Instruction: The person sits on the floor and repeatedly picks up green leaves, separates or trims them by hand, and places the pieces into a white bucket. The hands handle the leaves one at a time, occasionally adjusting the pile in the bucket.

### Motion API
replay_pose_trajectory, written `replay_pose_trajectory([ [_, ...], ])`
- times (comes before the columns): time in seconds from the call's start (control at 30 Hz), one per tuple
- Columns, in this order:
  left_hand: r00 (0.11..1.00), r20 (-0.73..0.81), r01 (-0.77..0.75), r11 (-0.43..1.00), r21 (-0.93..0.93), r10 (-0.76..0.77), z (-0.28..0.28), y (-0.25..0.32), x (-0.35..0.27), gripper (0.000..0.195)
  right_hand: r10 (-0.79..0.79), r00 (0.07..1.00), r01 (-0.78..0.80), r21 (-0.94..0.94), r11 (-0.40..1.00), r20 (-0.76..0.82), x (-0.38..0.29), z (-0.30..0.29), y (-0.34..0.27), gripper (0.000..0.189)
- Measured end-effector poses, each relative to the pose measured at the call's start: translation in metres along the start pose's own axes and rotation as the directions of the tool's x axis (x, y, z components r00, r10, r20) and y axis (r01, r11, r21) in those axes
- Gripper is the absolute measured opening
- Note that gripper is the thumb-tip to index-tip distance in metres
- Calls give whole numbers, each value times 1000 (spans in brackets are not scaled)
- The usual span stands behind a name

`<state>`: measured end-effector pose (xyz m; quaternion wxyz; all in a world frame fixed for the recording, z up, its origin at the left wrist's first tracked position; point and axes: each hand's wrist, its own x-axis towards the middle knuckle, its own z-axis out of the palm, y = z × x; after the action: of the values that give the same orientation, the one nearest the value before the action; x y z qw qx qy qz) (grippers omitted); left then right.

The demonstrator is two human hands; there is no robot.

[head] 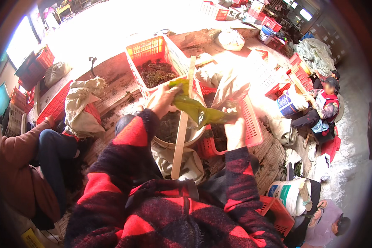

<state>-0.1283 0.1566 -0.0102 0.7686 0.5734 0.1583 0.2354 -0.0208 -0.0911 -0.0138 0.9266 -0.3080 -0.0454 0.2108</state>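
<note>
A broad green leaf, glossy like kelp, stretches between my two hands across a wooden slat. My left hand grips its upper left end. At the other end, my right hand has hold of the darker, bunched part. The slat lies over the rim of a round white bucket with dark contents. Just beyond my left hand stands a red plastic crate holding a brownish leafy heap. Near my right hand sits another red crate, with a pale cloth sack draped over it.
A person in a brown top sits close on my left by a pale woven sack. To the right, a person sits beside a blue-and-white bucket. A white bucket and another person are at lower right.
</note>
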Motion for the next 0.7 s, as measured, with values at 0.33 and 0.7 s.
replay_pose_trajectory([
  [0.33,994,-78,-73,997,14,74,-53,31,-20,23,-49,960,-8,-202,979,-276,37,-152,-121,26],
  [0.7,938,340,-318,544,776,62,21,-47,-92,14,-67,998,66,-524,849,17,16,-85,-96,13],
])
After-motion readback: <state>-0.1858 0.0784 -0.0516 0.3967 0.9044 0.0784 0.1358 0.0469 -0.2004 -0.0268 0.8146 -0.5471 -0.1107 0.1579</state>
